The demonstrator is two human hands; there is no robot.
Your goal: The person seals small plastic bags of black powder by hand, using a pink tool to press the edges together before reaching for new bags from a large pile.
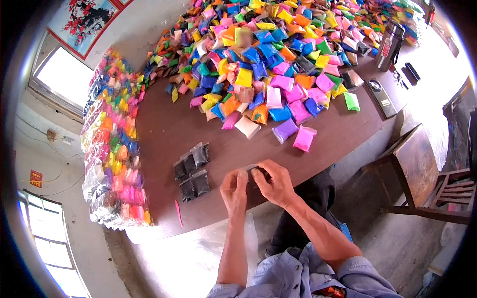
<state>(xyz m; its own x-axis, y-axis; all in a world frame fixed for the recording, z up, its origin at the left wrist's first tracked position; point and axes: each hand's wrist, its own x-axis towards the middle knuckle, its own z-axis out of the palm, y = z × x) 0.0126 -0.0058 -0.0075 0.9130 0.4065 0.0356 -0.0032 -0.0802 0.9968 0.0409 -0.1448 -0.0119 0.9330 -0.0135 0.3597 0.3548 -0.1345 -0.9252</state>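
Above the table's near edge, my left hand [233,190] and my right hand [275,184] are close together, fingers curled inward. Between them they pinch a small dark packet [251,168], mostly covered by the fingers; only its greyish upper edge shows. Just left of my left hand, several black packets [188,166] lie flat in a small group. A pink stick-like tool [179,213] rests near the table's front edge. Beyond my right hand lie a bright pink packet [304,138] and a purple packet [285,130].
A large heap of coloured packets [258,69] covers the back of the brown table [164,116]. Stacked clear bags of packets [117,164] line its left side. A thermos [390,45] and a flat dark-and-silver device [380,97] stand at right. A wooden chair [415,164] is beside the table.
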